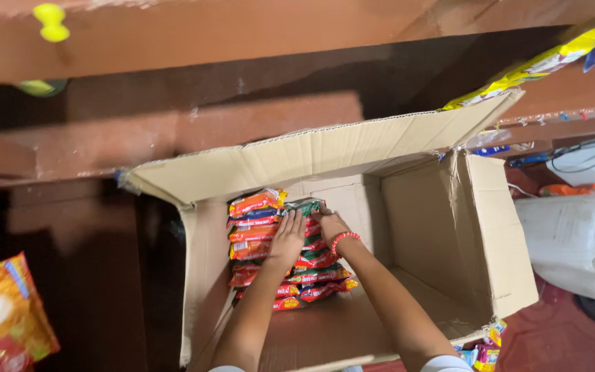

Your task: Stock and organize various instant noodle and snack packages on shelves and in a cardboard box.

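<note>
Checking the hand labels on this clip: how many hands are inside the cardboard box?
2. The left hand lies flat on the stacked snack packets; the right hand, with a red wrist bead band, grips packets beside it in the cardboard box.

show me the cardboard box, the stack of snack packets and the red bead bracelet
cardboard box (449, 227): head view, on the bare inner right wall.
stack of snack packets (256, 203): head view, on the top orange packet.
red bead bracelet (344, 238): head view, on the beads across the right wrist.
</note>
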